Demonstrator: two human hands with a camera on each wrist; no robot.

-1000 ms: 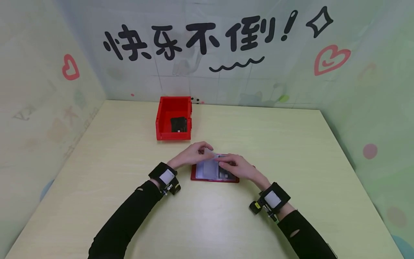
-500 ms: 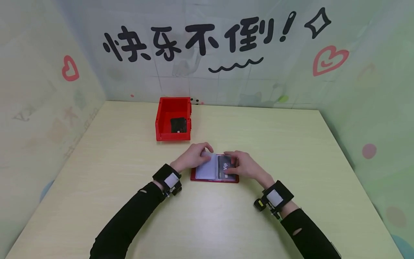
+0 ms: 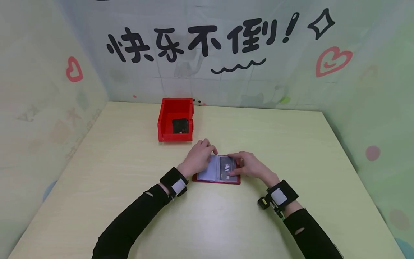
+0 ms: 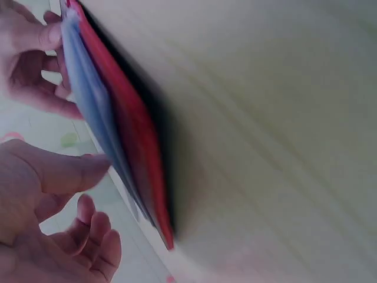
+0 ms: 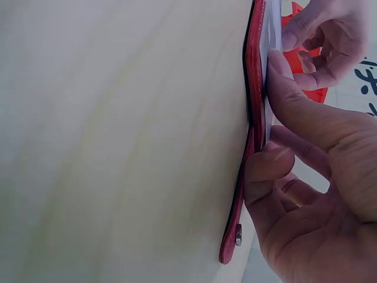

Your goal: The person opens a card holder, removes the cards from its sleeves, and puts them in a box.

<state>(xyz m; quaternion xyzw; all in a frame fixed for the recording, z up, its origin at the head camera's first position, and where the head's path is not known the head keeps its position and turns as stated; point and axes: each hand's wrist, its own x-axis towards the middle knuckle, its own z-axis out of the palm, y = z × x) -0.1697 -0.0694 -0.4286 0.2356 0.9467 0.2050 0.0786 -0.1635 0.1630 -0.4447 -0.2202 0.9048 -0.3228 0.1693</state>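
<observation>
A red card holder (image 3: 216, 182) lies spread on the table, with translucent plastic sleeves (image 3: 211, 172) inside. A dark card marked "Vip" (image 3: 225, 166) shows in the right-hand sleeve. My left hand (image 3: 198, 158) is over the holder's left part; in the left wrist view its thumb touches the sleeves' edge and its other fingers bend loosely, apart from them. My right hand (image 3: 250, 166) holds the right part, thumb on the sleeve and forefinger at the far edge. In the right wrist view a strap (image 5: 234, 218) with a metal snap sticks out beside the curled fingers.
A red bin (image 3: 175, 137) stands behind the left hand, with dark cards (image 3: 180, 126) inside. The pale tabletop (image 3: 291, 144) meets printed fabric walls at the back and sides. Both wrists wear black camera bands.
My left hand has let go of the raised sleeve page and moved right over the holder, and the pages lie flatter. My right hand has drawn back right, uncovering the "Vip" card.
</observation>
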